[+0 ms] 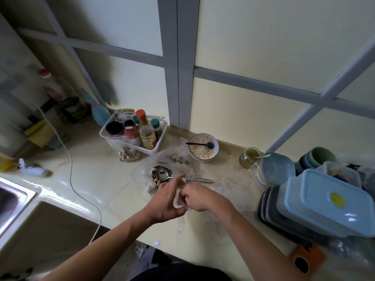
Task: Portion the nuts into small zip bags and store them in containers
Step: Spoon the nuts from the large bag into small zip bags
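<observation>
**A:** Pale marble-look table (85, 175) under frosted panels, so start at your far left: steel sink (12, 196), a white cable (71, 171) trailing across, then the white basket (113, 141) of spice jars with a small filled bag of nuts (129, 156) lying against its front.

**B:** And the main supply?

**A:** Dead centre, just beyond your hands. The big clear bag of nuts (162, 175) lies open on the table with a metal spoon (194, 180) resting across it, handle pointing right.

**B:** What have you got hold of?

**A:** Your left hand (168, 201) has its fingers partly extended against one side of a small zip bag (179, 196). Your right hand (199, 197) has its fingers curled, pinching the other side. The bag sits between the two hands, above the table edge; whether anything is in it yet, I cannot tell.

**B:** How will it behave?

**A:** I'd judge it light, limp and slick. Hold it by the stiffer zip strip at the mouth, since the film below will likely collapse.

**B:** Further right?

**A:** Bowl of oats (203, 148), a small jar (250, 157), then the stacked blue containers (324, 201) waiting at the far right.
</observation>
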The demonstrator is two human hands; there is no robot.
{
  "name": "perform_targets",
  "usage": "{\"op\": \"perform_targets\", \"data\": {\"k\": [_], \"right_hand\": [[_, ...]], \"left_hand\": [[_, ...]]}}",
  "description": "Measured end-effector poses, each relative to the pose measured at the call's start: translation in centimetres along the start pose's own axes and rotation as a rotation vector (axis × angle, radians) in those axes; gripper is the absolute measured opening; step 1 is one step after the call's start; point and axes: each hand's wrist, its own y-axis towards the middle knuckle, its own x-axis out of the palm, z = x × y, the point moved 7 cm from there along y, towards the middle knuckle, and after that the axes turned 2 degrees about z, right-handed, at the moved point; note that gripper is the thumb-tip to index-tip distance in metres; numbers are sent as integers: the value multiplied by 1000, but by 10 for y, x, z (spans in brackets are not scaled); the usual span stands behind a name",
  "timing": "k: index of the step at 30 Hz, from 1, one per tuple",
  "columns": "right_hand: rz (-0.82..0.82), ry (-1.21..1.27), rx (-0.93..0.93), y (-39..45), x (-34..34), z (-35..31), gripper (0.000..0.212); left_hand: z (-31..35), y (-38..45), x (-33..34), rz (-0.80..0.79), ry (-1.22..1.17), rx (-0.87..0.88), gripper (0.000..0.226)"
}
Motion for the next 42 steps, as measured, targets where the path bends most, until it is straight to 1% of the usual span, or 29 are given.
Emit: {"op": "perform_targets", "data": {"k": [1, 2, 4, 6, 8, 11, 15, 17, 19, 22, 23, 24, 25, 27, 28, 29, 30, 31, 32, 33, 36, 37, 38, 39, 41, 42], "right_hand": [[-12, -38, -33, -1, 3, -5, 25], [11, -38, -71, -4, 3, -10, 24], [88, 11, -141, -7, 0, -17, 22], [103, 73, -157, -10, 1, -17, 22], [63, 83, -124, -12, 4, -14, 25], [-27, -3, -22, -12, 10, -13, 34], [-139, -50, 47, -10, 18, -16, 38], [-180, 14, 30, -13, 17, -17, 40], [-220, 157, 33, -16, 20, -13, 40], [-262, 477, 32, -16, 32, -6, 33], [-238, 562, 22, -12, 35, -3, 36], [-183, 641, 12, -7, 36, 2, 37], [-101, 723, 14, 1, 35, 9, 34], [136, 901, 87, 14, 28, 29, 28], [289, 907, 168, 21, 24, 45, 28], [428, 839, 263, 26, 19, 63, 26], [532, 718, 365, 29, 14, 80, 23], [587, 585, 443, 32, 12, 94, 22], [587, 468, 479, 37, 13, 106, 24], [553, 359, 478, 45, 16, 116, 31], [372, -82, 386, 64, 33, 125, 53], [327, -202, 375, 66, 38, 125, 57], [314, -284, 383, 65, 40, 124, 55], [326, -338, 397, 64, 40, 123, 49], [364, -412, 425, 61, 35, 116, 33], [350, -417, 428, 62, 35, 113, 28]], "left_hand": [[2, 0, 2, -10, 3, 20, 98], [4, 1, 3, -13, -7, 27, 97], [6, 3, 0, 5, -49, 18, 94], [7, 3, -4, 9, -75, 28, 91], [8, 2, -4, -7, -94, 40, 89], [7, 0, 1, -44, -127, 33, 85], [5, -1, 6, -66, -142, -7, 94], [2, -3, 6, -72, -156, -40, 97], [-4, -4, 5, -69, -182, -76, 93], [-15, -6, 6, -88, -160, -107, 72], [-19, -7, 8, -100, -145, -117, 62], [-24, -8, 9, -112, -139, -142, 54], [-31, -10, 11, -117, -147, -178, 49], [-42, -15, 9, -121, -152, -254, 53], [-47, -17, 7, -130, -138, -285, 55], [-52, -19, 6, -139, -121, -302, 54], [-54, -21, 4, -149, -89, -301, 53], [-57, -22, 2, -153, -44, -280, 53], [-58, -22, 0, -161, 7, -252, 55], [-59, -22, -3, -170, 53, -224, 58], [-62, -18, -11, -206, 186, -166, 68], [-64, -16, -14, -230, 240, -158, 70], [-66, -16, -15, -263, 304, -155, 71], [-71, -16, -15, -304, 377, -161, 72], [-82, -18, -13, -406, 520, -197, 73], [-87, -19, -13, -451, 570, -218, 73]]}}
